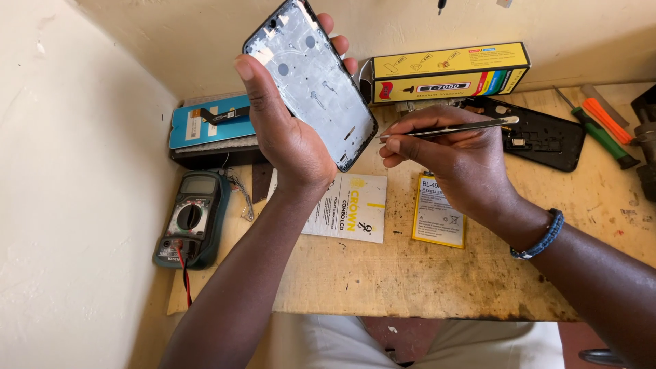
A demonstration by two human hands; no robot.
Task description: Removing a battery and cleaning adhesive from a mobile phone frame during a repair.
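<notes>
While the left hand point(287, 130) grips a phone frame point(311, 82) from behind, thumb on its left edge and fingertips curled over the right edge, the frame stands raised above the table point(410, 273) with its bare metal inner face turned toward the camera. Its long axis runs from the upper left, near the wall, down to the lower right, and the lower right corner is the end closest to the other hand.

The right hand point(451, 154) is closed in a pinch on a pair of metal tweezers point(447, 128), which lie nearly level. Their fine tips point left and sit just beside the lower right edge of the frame; whether they touch it cannot be told. So the frame lies to the left of and slightly above the right hand, and the tweezer tips are the nearest thing to that lower edge. A blue beaded bracelet point(540, 236) sits on the right wrist.

On the table below lie a white printed card point(352, 208), a yellow-edged flat battery point(437, 219) partly under the right hand, a green multimeter point(191, 219) with red and black leads at the left, and a blue screen package point(208, 123) on a dark box. A yellow carton point(451, 72) stands against the wall, with a black phone back cover point(543, 137) and screwdrivers point(601, 126) to the right.
</notes>
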